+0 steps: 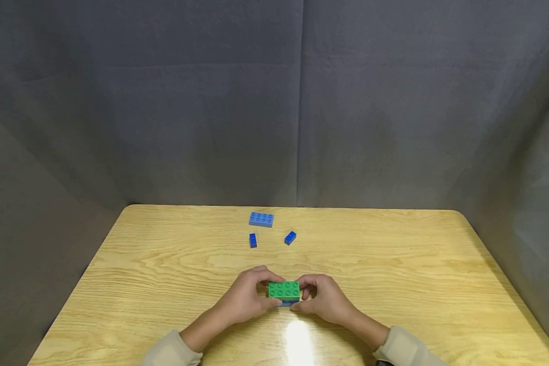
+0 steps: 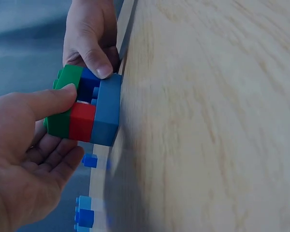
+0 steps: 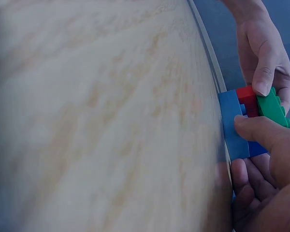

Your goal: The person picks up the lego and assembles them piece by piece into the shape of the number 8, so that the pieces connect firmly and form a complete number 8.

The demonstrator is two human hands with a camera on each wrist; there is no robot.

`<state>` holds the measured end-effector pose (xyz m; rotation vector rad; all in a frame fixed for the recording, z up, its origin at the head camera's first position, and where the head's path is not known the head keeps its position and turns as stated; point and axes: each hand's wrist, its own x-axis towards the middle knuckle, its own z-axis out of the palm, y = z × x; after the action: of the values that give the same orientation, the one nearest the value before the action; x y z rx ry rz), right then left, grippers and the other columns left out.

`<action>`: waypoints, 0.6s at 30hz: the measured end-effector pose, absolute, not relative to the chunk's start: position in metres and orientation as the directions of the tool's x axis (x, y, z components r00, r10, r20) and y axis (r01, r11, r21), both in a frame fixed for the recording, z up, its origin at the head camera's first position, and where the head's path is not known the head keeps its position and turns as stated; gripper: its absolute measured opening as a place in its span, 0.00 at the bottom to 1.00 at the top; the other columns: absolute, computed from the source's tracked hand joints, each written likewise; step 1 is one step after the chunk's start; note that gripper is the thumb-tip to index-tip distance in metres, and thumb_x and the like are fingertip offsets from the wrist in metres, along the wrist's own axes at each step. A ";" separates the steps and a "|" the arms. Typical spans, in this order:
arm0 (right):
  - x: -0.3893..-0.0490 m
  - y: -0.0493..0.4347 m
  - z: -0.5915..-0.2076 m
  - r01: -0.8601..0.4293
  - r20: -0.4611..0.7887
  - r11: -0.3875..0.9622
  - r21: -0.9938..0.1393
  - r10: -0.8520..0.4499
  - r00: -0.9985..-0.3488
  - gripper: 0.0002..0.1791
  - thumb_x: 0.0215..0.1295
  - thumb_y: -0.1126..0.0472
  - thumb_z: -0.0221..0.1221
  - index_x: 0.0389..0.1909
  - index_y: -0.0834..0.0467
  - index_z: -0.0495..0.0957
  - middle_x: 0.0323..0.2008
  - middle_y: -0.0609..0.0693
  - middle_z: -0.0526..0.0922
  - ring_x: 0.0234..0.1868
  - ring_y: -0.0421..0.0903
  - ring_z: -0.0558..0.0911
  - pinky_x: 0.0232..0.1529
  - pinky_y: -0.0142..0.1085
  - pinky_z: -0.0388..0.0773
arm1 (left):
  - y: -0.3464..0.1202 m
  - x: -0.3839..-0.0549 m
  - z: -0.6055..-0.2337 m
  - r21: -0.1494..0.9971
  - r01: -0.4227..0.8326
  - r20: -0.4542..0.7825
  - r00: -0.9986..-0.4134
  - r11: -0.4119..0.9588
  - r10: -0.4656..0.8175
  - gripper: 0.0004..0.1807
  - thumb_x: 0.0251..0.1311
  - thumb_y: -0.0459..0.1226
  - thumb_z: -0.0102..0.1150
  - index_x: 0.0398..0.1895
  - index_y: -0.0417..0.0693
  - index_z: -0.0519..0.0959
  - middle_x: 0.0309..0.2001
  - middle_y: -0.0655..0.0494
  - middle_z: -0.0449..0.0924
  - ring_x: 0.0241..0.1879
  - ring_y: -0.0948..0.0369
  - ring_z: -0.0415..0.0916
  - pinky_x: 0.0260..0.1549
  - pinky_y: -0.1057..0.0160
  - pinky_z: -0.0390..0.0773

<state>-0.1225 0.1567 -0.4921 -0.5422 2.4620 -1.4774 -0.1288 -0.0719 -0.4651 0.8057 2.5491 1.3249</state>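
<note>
A small stack of toy building bricks stands near the front of the table. On top is a green brick [image 1: 284,288] with two rows of studs. Below it, a red brick [image 2: 82,121] and a dark blue brick [image 2: 88,80] sit at opposite ends with a gap between them. A lighter blue brick [image 2: 106,113] forms the base. My left hand [image 1: 244,299] pinches the green brick at the red end, thumb along its near side. From the other end my right hand [image 1: 328,301] grips the lighter blue base, its thumb [image 3: 253,126] at that brick's upper edge.
Beyond the hands lie two small dark blue bricks, a left one [image 1: 253,240] and a right one [image 1: 290,237]. Farther back is a larger blue brick [image 1: 261,219] with two rows of studs. Dark grey curtains [image 1: 210,112] surround the wooden table [image 1: 393,254] behind and at the sides.
</note>
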 end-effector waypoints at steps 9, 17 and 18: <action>-0.122 0.156 -0.491 -0.204 0.006 0.430 -0.880 -0.419 -0.908 0.16 0.43 0.60 0.74 0.35 0.49 0.82 0.26 0.45 0.78 0.27 0.41 0.74 0.25 0.28 0.70 | -0.075 -0.129 -0.471 0.826 0.377 0.129 -0.851 0.420 0.510 0.22 0.44 0.41 0.74 0.46 0.58 0.81 0.39 0.69 0.78 0.37 0.67 0.74 0.42 0.63 0.76; -0.123 0.156 -0.493 -0.198 0.000 0.433 -0.879 -0.415 -0.910 0.16 0.42 0.59 0.75 0.34 0.48 0.82 0.26 0.47 0.79 0.27 0.41 0.74 0.25 0.27 0.69 | -0.077 -0.128 -0.480 0.870 0.331 0.132 -0.870 0.365 0.475 0.22 0.43 0.44 0.73 0.45 0.57 0.80 0.41 0.66 0.79 0.38 0.64 0.77 0.42 0.62 0.78; -0.123 0.156 -0.493 -0.196 -0.001 0.432 -0.880 -0.416 -0.910 0.16 0.42 0.59 0.75 0.34 0.48 0.82 0.26 0.47 0.79 0.27 0.41 0.74 0.25 0.27 0.69 | -0.077 -0.127 -0.480 0.877 0.320 0.125 -0.873 0.360 0.471 0.22 0.43 0.44 0.73 0.45 0.56 0.80 0.41 0.65 0.79 0.39 0.63 0.77 0.42 0.62 0.78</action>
<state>-0.1232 0.1565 -0.4935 -0.5359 2.4664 -1.4723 -0.1271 -0.0774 -0.4805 0.7220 2.4656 1.5373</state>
